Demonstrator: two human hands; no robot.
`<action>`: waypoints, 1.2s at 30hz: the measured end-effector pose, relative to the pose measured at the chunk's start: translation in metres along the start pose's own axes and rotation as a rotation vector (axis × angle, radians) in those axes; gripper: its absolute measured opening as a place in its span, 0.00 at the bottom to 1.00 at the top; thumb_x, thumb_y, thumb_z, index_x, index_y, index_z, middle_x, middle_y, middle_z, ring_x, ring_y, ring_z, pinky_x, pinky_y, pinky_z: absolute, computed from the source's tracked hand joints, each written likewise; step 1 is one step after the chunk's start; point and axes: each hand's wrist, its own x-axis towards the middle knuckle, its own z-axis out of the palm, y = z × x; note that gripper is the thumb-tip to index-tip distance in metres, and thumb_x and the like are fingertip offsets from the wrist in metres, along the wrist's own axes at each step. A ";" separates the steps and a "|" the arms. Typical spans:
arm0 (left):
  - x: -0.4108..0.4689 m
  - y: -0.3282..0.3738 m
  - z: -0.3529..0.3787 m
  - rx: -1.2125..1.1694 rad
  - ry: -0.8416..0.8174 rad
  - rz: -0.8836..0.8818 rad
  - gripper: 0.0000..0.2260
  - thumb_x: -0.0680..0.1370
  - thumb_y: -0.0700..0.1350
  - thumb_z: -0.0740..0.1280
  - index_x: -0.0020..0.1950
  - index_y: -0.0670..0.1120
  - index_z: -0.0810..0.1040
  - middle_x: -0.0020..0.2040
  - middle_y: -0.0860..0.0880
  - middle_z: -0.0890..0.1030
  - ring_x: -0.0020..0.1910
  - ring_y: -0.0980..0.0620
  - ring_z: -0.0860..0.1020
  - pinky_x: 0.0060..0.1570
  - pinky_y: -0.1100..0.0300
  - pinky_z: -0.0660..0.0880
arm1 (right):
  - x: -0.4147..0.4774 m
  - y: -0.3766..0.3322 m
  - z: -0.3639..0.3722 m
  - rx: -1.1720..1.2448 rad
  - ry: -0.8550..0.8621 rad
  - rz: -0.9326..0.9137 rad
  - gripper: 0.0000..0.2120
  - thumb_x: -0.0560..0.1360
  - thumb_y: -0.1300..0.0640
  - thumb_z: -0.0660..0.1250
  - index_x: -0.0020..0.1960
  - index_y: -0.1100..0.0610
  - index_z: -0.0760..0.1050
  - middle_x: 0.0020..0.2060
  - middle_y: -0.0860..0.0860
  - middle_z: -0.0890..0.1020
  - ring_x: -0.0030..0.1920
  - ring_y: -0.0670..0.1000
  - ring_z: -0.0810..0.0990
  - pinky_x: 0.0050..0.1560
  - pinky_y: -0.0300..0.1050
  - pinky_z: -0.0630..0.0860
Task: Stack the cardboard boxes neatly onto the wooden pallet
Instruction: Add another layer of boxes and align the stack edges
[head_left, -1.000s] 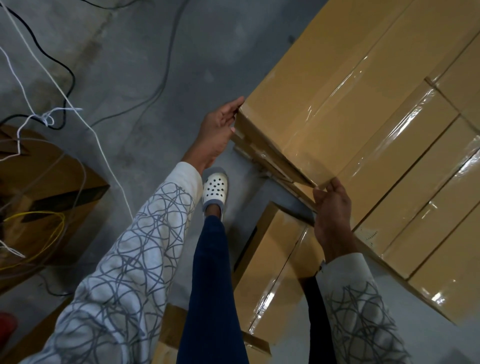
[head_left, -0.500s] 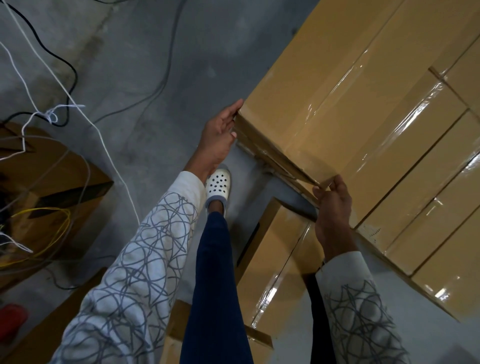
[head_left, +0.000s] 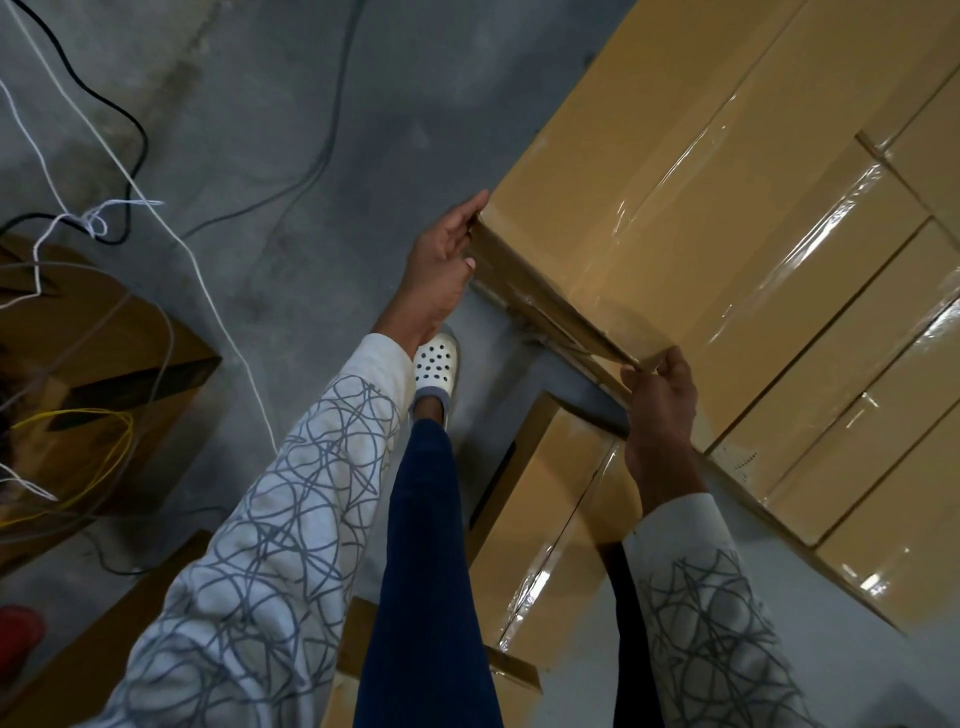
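A long taped cardboard box (head_left: 675, 171) lies on top of a layer of similar boxes (head_left: 841, 395) at the right. My left hand (head_left: 444, 262) lies flat against the box's near left corner, fingers straight, thumb on the near face. My right hand (head_left: 660, 400) grips the near right corner, its fingers curled around the lower edge. No wooden pallet shows under the boxes.
Another taped box (head_left: 545, 499) stands on the concrete floor by my legs, and one more (head_left: 358, 670) lies at the bottom edge. At the left, an open brown carton (head_left: 104, 364) is draped in yellow and white wires. Black and white cables (head_left: 119, 171) cross the floor.
Both hands stay on the same corners of the top box. My right hand has crept slightly up at the near corner, and the box has shifted little, if at all.
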 end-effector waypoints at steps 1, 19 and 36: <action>0.000 0.000 0.000 0.001 -0.003 0.002 0.37 0.71 0.18 0.53 0.79 0.39 0.65 0.72 0.50 0.71 0.60 0.75 0.73 0.61 0.76 0.67 | 0.000 0.000 0.000 -0.006 0.003 -0.004 0.29 0.79 0.65 0.67 0.78 0.50 0.68 0.70 0.48 0.77 0.67 0.51 0.75 0.56 0.42 0.74; 0.002 -0.008 0.000 0.037 0.008 -0.001 0.38 0.71 0.18 0.53 0.80 0.41 0.65 0.72 0.51 0.71 0.70 0.63 0.68 0.63 0.75 0.66 | 0.003 -0.001 -0.006 -0.024 -0.042 0.012 0.29 0.79 0.70 0.62 0.78 0.53 0.68 0.64 0.47 0.78 0.62 0.50 0.76 0.52 0.40 0.73; -0.022 0.003 0.006 0.269 0.065 0.035 0.38 0.75 0.27 0.66 0.82 0.51 0.63 0.79 0.54 0.63 0.76 0.60 0.61 0.77 0.60 0.60 | -0.011 -0.007 -0.008 -0.264 -0.073 -0.032 0.37 0.80 0.55 0.70 0.83 0.55 0.55 0.79 0.51 0.60 0.77 0.57 0.63 0.75 0.52 0.65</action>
